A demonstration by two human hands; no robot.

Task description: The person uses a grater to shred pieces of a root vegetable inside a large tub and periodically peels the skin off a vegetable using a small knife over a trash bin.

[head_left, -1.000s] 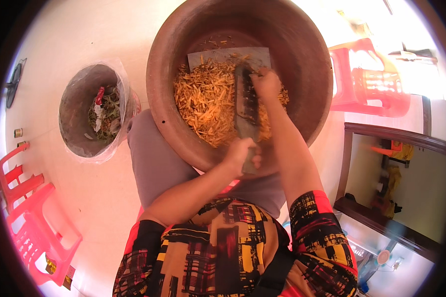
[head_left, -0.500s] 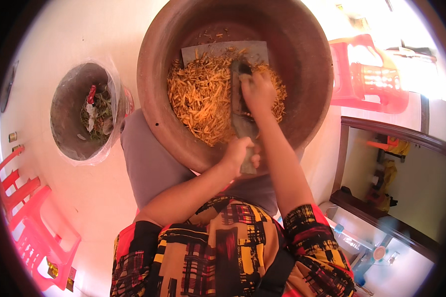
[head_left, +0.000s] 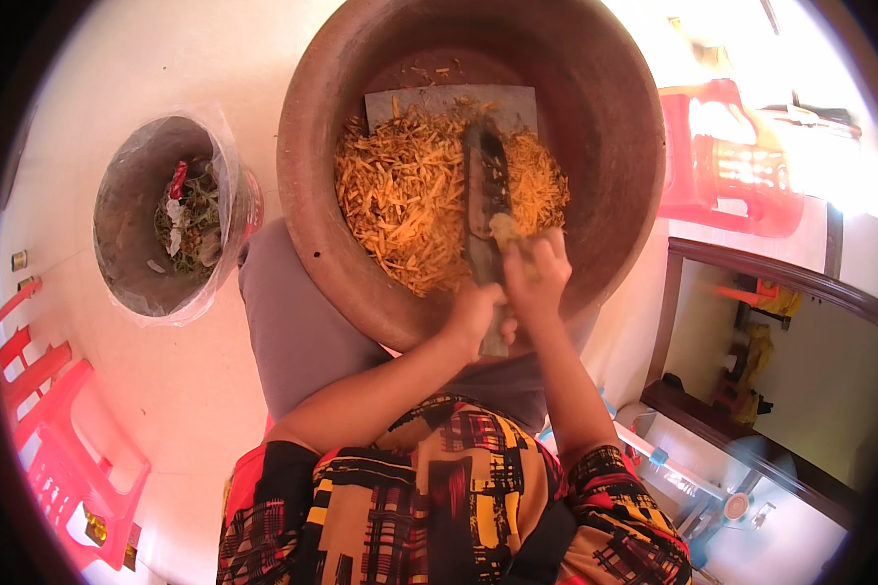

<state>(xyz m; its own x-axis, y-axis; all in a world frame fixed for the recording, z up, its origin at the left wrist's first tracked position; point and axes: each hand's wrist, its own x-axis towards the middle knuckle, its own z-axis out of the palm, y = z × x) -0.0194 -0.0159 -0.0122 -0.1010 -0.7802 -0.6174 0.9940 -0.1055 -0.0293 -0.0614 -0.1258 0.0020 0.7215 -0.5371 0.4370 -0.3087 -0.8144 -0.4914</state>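
Observation:
A large brown basin (head_left: 307, 195) stands between my knees, with a heap of orange-yellow shreds (head_left: 400, 195) inside. Over the shreds lies a long, dark grater (head_left: 488, 185) with a slotted face. My left hand (head_left: 476, 314) is closed around its handle (head_left: 498, 336) above the basin's near rim. In the fingers of my right hand (head_left: 538, 268) is a yellowish, root-like lump (head_left: 504, 229), held at the grater's near end; its exact kind is unclear. Behind the grater, a flat grey board (head_left: 449, 95) rests in the basin, partly covered by shreds.
A bin with a clear plastic liner (head_left: 229, 175) holding green scraps stands left of the basin. Red plastic chairs (head_left: 88, 429) are at the lower left, another red chair (head_left: 688, 156) at the right. A dark wooden frame (head_left: 780, 278) and a pale blue fan (head_left: 732, 507) stand right.
My right hand has slid down the grater toward me, bringing the yellowish lump into sight. My left hand stays on the handle. The whole view has shifted slightly.

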